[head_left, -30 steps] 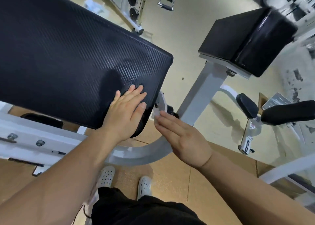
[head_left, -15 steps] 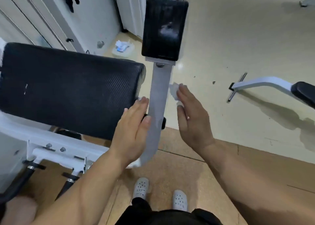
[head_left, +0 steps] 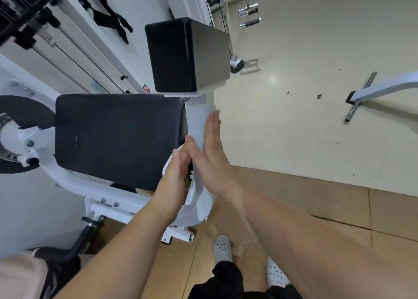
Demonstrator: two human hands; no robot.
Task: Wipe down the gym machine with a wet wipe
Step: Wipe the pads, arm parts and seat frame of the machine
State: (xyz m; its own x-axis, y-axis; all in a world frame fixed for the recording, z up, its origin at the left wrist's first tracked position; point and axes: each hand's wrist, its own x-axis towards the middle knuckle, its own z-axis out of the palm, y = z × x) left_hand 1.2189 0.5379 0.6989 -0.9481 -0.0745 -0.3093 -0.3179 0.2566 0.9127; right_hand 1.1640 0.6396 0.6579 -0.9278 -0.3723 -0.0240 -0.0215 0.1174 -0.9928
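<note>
Stretching up toward the black pad [head_left: 187, 54], the white post [head_left: 198, 117] is pressed by the wet wipe [head_left: 215, 112] under the right hand's [head_left: 214, 169] straight fingers [head_left: 212, 129], the left hand [head_left: 176, 176] rested alongside.

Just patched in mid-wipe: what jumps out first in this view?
Both hands meet at centre on the white post: the right hand lies flat along it, wipe at its fingertips, the left hand beside it. Two black pads dominate: a big pad left of the hands, a small pad above.

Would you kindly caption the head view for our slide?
Right hand presses a wet wipe flat against the gym machine's white post.
</note>
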